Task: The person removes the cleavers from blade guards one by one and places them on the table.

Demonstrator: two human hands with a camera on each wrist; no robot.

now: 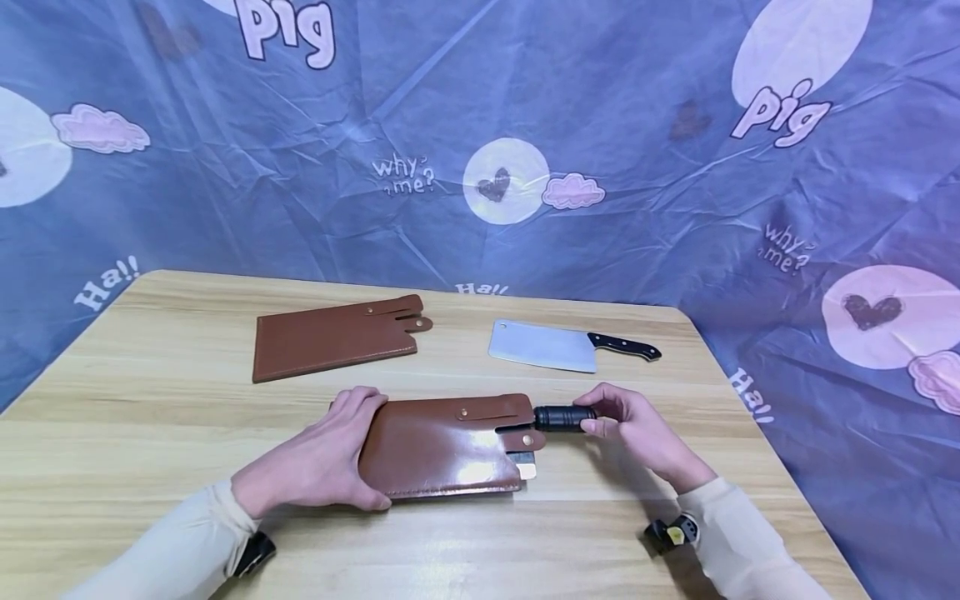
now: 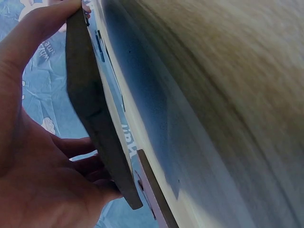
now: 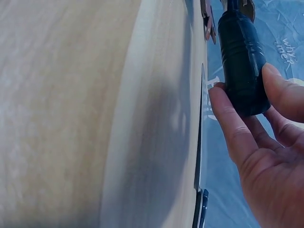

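A brown leather knife sheath (image 1: 442, 450) spans the space between the hands. My left hand (image 1: 322, 462) grips its left end, thumb at the near edge and fingers over the far edge. Edge-on in the left wrist view, the sheath (image 2: 90, 99) is raised above the tabletop. From its right-hand mouth sticks the ridged black handle (image 1: 558, 418) of a knife. Only a small strip of the blade (image 1: 525, 467) shows; the sheath hides the rest. My right hand (image 1: 637, 433) pinches the handle's end between thumb and fingers, as the right wrist view of the handle (image 3: 242, 61) also shows.
Behind lies a second brown sheath (image 1: 333, 340) at the back left. A cleaver (image 1: 543, 344) with a black riveted handle lies flat at the back right. The wooden table (image 1: 135, 425) ends against a blue printed cloth (image 1: 420, 225).
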